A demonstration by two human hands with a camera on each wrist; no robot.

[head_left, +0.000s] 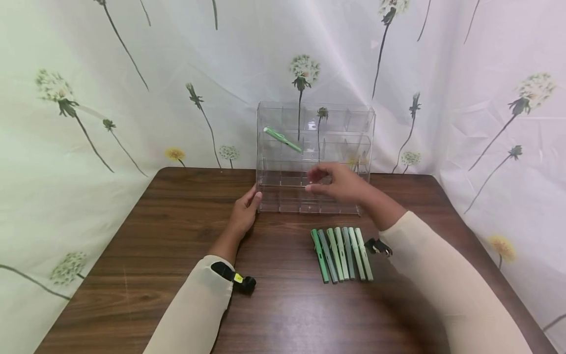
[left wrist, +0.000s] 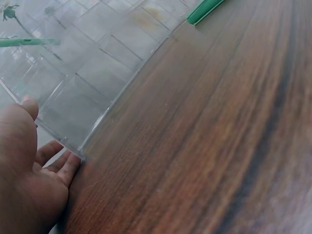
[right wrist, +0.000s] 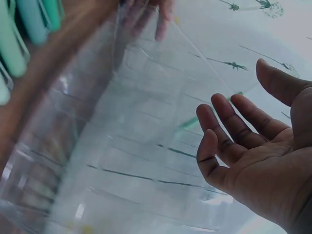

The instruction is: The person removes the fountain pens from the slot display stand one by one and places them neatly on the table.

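A clear tiered organizer [head_left: 309, 196] with several small compartments stands upright at the back of the table. My left hand [head_left: 244, 212] holds its lower left side, thumb at the front edge and fingers along the side wall, as the left wrist view shows [left wrist: 29, 170]. One green pen [head_left: 282, 139] leans tilted in an upper left compartment. My right hand [head_left: 338, 184] is in front of the organizer's right half, fingers loosely bent and holding nothing; its palm [right wrist: 263, 165] shows in the right wrist view. Several capped pens [head_left: 341, 254] in greens and grey-blue lie side by side before the organizer.
The brown wooden table [head_left: 177, 275] reaches back to a white curtain [head_left: 132, 59] printed with dandelions, which also hangs along both sides. Black straps with small cameras sit on both wrists. My right forearm [head_left: 424, 250] passes just right of the pen row.
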